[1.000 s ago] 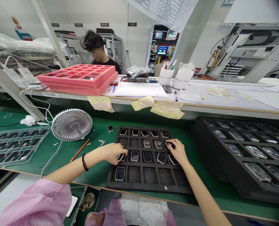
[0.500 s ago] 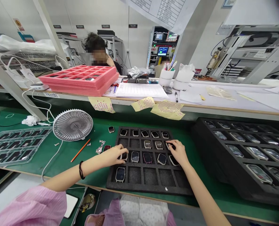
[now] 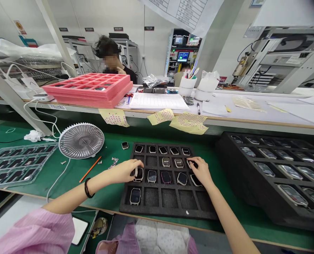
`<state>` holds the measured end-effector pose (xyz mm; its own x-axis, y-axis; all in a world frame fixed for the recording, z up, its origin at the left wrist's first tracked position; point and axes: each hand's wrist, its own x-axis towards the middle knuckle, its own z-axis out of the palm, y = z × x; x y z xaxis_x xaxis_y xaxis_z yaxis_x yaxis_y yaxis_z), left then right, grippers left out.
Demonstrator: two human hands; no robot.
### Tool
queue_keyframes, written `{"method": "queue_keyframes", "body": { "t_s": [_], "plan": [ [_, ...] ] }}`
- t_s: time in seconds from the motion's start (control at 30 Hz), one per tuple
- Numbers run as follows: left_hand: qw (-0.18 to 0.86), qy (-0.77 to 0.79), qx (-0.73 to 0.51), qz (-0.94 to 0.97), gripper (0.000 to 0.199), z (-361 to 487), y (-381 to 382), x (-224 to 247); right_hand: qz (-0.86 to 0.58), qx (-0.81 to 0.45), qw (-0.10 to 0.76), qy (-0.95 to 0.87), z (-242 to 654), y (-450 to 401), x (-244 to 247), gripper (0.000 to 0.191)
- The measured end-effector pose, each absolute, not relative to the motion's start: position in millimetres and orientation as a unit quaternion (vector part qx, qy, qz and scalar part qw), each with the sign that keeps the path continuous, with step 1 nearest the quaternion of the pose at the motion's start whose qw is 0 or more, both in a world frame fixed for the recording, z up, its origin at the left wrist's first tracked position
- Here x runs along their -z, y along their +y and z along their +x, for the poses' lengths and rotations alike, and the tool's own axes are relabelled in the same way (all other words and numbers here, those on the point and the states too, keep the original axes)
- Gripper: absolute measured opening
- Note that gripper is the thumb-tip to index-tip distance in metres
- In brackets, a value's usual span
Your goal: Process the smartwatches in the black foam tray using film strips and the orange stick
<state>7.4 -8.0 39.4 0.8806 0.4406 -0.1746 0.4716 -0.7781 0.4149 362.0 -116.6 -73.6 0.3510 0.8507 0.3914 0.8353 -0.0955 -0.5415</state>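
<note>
Where a white upper shelf (image 3: 225,106) runs across the far side of a green-matted workbench (image 3: 106,199), a co-worker (image 3: 114,60) sits beyond it, behind a stack of pink foam trays (image 3: 88,91); on the bench's right side lies a large black foam tray (image 3: 241,197) holding rows of silvery smartwatches, and at its left edge lie clear plastic trays (image 3: 13,165) with dark items in their pockets; a desk fan (image 3: 81,140) stands between those and the centre, an orange pencil (image 3: 90,169) lying just below it; near the front edge of the bench, a black foam tray (image 3: 167,214) of five columns holds dark-faced watches in most cells of its upper three rows, with one in the front row's leftmost cell; a loose watch (image 3: 124,145) sits on the mat just beyond the tray's far left corner; the left hand (image 3: 123,171) is clenched, fingers curled over a watch (image 3: 138,174) in the third row's leftmost cell, seemingly gripping it; the right hand (image 3: 200,171) lies over the tray's right column, fingertips (image 3: 190,162) on a watch (image 3: 192,164) in the second row's end cell, grip impossible to tell; a black bracelet (image 3: 87,188) circles the left wrist; pink sleeves show at bottom left.
</note>
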Motion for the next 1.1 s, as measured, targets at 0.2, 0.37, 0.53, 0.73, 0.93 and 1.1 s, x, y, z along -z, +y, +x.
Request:
{"method": "queue_keyframes", "body": {
  "t_s": [0.2, 0.37, 0.53, 0.73, 0.93, 1.1],
  "plan": [
    [0.218, 0.227, 0.046, 0.948, 0.052, 21, -7, -28, -0.741, -0.01, 0.358, -0.569, 363, -116, 74, 0.027],
    [0.206, 0.246, 0.053, 0.946, 0.041, 21, -6, -27, -0.74, -0.013, 0.354, -0.571, 363, -117, 74, 0.028],
    [0.257, 0.219, 0.041, 0.94, 0.042, 15, -2, -29, -0.741, -0.012, 0.355, -0.57, 363, -117, 74, 0.027],
    [0.275, 0.215, 0.049, 0.936, 0.046, 9, 4, -29, -0.742, -0.01, 0.354, -0.568, 363, -116, 74, 0.027],
    [0.212, 0.206, 0.063, 0.953, 0.031, 13, -4, -32, -0.742, -0.014, 0.353, -0.57, 363, -117, 74, 0.027],
    [0.152, 0.2, 0.121, 0.96, 0.035, 15, -12, -36, -0.741, -0.018, 0.354, -0.57, 363, -117, 73, 0.029]
  ]
}}
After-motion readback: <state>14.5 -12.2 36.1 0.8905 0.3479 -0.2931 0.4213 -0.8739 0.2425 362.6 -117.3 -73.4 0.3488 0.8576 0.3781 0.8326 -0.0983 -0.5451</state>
